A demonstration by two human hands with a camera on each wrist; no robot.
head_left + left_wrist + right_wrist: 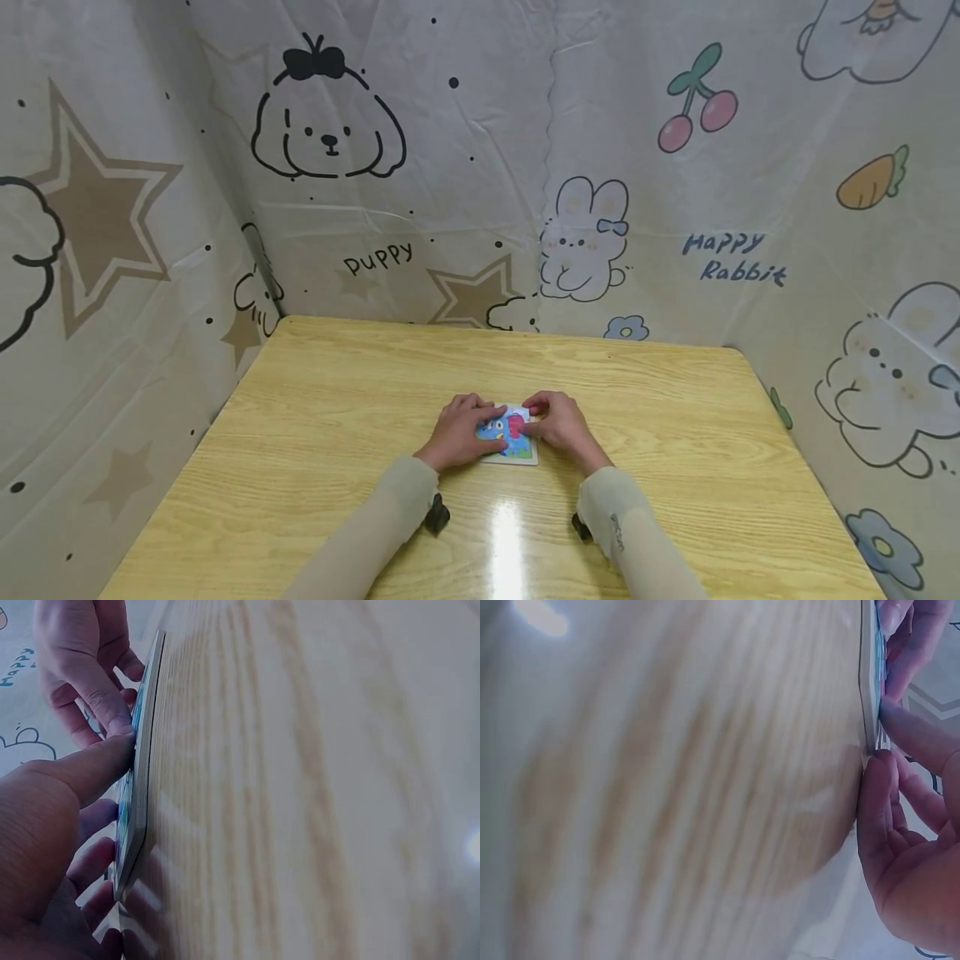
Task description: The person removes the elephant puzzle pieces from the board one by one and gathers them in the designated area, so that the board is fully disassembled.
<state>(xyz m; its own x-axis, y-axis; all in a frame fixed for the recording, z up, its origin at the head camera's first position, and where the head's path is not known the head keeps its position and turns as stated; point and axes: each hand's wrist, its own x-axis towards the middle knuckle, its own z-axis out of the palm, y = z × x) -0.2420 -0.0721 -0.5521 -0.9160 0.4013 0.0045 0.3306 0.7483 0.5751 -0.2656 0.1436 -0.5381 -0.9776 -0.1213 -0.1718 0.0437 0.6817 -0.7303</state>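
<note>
A small jigsaw puzzle board (517,454) lies flat on the table, with a blue cartoon animal, a pink-red patch and green ground on its face. My left hand (456,429) holds it from the left: the thumb presses the near part of the face, the fingers reach over the far left edge. At the upper right corner my right hand (561,423) pinches a puzzle piece, mostly hidden by the fingers, with the thumb beside the pink-red patch. In the left wrist view the board (142,802) appears edge-on, its pale rim close against the tabletop.
The wood-grain table (337,400) reaches back to a cloth curtain (465,183) printed with puppies, rabbits, stars and fruit, which also hangs along both sides. A bright light reflection (506,542) shows on the tabletop between the forearms. Dark wrist devices (437,514) sit at both cuffs.
</note>
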